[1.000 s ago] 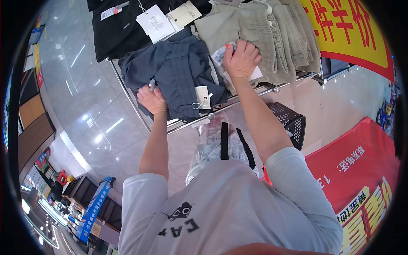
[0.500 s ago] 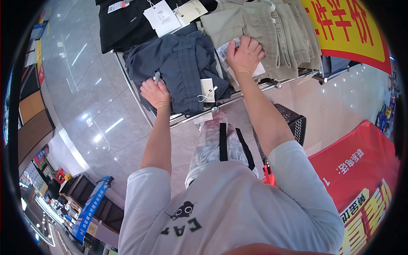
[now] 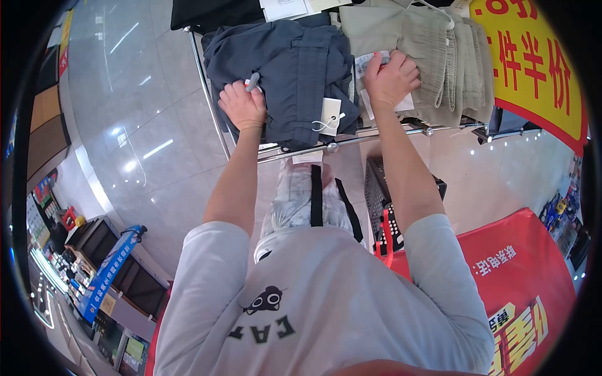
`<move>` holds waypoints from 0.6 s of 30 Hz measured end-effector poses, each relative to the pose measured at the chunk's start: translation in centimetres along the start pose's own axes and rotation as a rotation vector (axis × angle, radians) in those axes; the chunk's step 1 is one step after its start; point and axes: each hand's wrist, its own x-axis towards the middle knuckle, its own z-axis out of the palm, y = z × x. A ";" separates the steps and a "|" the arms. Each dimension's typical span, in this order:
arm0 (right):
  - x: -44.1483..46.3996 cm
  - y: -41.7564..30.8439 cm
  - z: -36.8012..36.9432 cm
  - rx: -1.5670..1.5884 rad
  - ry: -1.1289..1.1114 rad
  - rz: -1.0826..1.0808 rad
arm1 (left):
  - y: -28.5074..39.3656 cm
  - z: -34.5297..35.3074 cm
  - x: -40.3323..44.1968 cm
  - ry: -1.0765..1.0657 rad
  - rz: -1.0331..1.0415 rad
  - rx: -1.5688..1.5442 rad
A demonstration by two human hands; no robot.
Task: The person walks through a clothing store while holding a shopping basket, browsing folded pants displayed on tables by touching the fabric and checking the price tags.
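Dark blue-grey trousers [image 3: 288, 75] lie folded on a metal rack [image 3: 301, 154], a white tag [image 3: 330, 116] hanging at their waistband. My left hand [image 3: 243, 105] is closed on their left edge, with a small grey security tag [image 3: 252, 81] sticking up by the thumb. To the right, my right hand [image 3: 391, 79] is closed at the corner of the folded khaki trousers [image 3: 401, 37], on a grey security tag beside a white label [image 3: 364, 64]. Its fingers partly hide that tag. A white card shows beneath the hand.
Black garments [image 3: 219, 14] lie at the back left. A yellow sign [image 3: 533, 69] with red characters stands at the right. Under the rack's right part is a dark basket [image 3: 376, 188] with red handles, near a red banner [image 3: 508, 250]. Shelves [image 3: 119, 263] stand lower left.
The view has shifted, so the rack and clothes sit higher and further right, and more of the basket shows. Both hands remain at the same garments.
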 end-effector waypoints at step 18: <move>0.3 0.0 -7.1 0.197 -0.225 -0.014 | -0.7 0.5 0.8 -0.090 -0.007 0.004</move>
